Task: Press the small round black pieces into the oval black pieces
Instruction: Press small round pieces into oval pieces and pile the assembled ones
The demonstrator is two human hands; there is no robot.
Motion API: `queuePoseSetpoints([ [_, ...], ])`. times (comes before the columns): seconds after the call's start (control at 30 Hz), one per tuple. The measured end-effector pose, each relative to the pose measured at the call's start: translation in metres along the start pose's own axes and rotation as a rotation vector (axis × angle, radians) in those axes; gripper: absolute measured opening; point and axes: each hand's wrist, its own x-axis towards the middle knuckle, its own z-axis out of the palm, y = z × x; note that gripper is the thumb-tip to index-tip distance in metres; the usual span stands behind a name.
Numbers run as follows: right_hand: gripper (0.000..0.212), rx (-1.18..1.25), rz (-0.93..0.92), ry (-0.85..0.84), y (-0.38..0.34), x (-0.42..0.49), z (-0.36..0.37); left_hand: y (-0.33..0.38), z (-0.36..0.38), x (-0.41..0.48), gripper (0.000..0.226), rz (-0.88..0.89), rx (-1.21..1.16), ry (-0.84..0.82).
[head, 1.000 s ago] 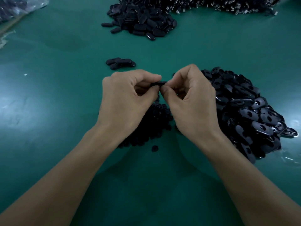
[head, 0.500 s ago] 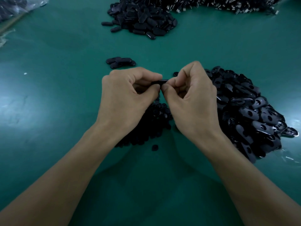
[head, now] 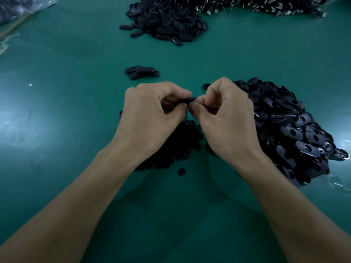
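Note:
My left hand (head: 150, 118) and my right hand (head: 226, 120) meet at mid-table, both pinching one oval black piece (head: 187, 100) between thumbs and curled fingers. Only its edge shows; whether a round piece is in it is hidden. Under my left hand lies a heap of small round black pieces (head: 182, 145), with one loose round piece (head: 181, 171) in front. To the right of my right hand is a large heap of oval black pieces with holes (head: 290, 130).
A few oval pieces (head: 141, 72) lie just beyond my hands. A bigger pile of oval pieces (head: 169, 21) sits at the back, with shiny metal parts (head: 266, 4) behind it. A plastic bag (head: 19, 8) is at the far left on the green mat (head: 66, 92).
Both hands keep pinching the same oval piece and have shifted only slightly; the fingers of the right hand have adjusted a little on it.

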Motion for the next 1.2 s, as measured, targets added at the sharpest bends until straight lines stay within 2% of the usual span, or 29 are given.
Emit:
queuePoseSetpoints([
  [0.33,0.039,-0.006,0.032,-0.076,-0.0022,0.0047,-0.0066,0.0,0.0012,-0.0019,0.024,0.11,0.083,0.025],
  [0.6,0.045,0.03,0.027,0.008,-0.0033,0.0005,-0.0019,0.0011,0.0008,-0.0003,0.032,0.059,0.003,0.033],
  [0.8,0.044,-0.031,-0.014,-0.057,-0.0017,0.0026,-0.0064,-0.002,0.0021,-0.0025,0.026,0.08,0.041,0.016],
  [0.97,0.037,0.055,0.004,-0.092,0.0014,0.0041,-0.0089,-0.0001,0.0019,-0.0019,0.026,0.078,0.036,0.027],
  [1.2,0.022,0.053,-0.096,-0.065,0.0024,0.0037,-0.0046,0.0007,0.0008,0.002,0.027,0.029,0.018,0.128],
])
